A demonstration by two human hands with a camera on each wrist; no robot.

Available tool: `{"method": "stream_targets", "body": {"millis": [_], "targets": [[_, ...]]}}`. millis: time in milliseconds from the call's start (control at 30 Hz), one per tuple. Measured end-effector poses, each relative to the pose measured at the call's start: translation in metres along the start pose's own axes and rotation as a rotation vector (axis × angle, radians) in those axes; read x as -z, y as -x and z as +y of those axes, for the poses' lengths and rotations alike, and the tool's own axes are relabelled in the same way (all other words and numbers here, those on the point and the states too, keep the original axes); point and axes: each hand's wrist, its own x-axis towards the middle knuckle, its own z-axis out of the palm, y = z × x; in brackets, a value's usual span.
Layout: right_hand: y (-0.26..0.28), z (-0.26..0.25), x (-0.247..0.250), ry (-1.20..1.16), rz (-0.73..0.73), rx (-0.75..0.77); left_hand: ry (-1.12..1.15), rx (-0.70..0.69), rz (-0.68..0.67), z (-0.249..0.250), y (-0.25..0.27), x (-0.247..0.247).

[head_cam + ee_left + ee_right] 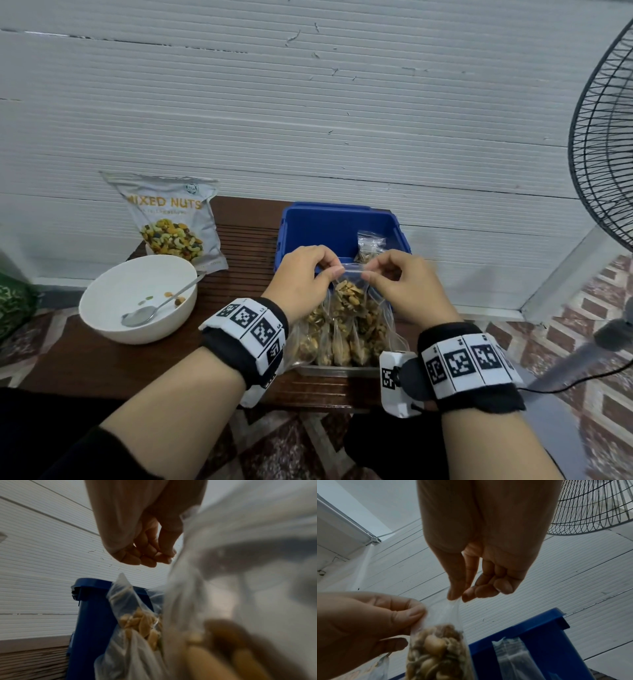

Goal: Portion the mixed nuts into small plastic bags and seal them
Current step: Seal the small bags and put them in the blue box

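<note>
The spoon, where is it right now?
In the head view the spoon lies inside the white bowl at the left of the table, handle leaning on the rim, just in front of the mixed nuts packet.

On the table (239, 246), the bowl (137, 298) sits left, nut pouch (171, 219) behind it, bin (329, 226) right.

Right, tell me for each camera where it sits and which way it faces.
Head: on the head, facing forward and down at the table; both hands pinch the small bag.
Left wrist: under the left hand, facing the blue bin.
Right wrist: under the right hand, facing the wall.
Shared: the bin and the small bag show in all views.
</note>
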Motion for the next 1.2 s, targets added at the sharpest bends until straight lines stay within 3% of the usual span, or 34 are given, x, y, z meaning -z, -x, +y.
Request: {"method": "stream_targets", "body": {"millis": [267, 533, 700, 933, 1200], "targets": [[-0.006, 0.007, -0.005, 0.070, 0.034, 0.045, 0.102, 0.019, -0.034, 0.001, 0.001, -0.003], [-0.005, 0.005, -0.010, -0.027, 0.015, 0.066, 0.019, -0.020, -0.035, 0.002, -0.002, -0.002], [-0.006, 0.003, -0.008, 0.050, 0.025, 0.082, 0.105, 0.044, -0.041, 0.004, -0.002, 0.000], [-0.004, 0.002, -0.009, -0.042, -0.031, 0.051, 0.053, 0.065, -0.024, 0.008, 0.000, 0.000], [-0.003, 0.000, -0.002, 0.029, -0.093, 0.049, 0.071, 0.050, -0.038, 0.008, 0.002, 0.002]]}}
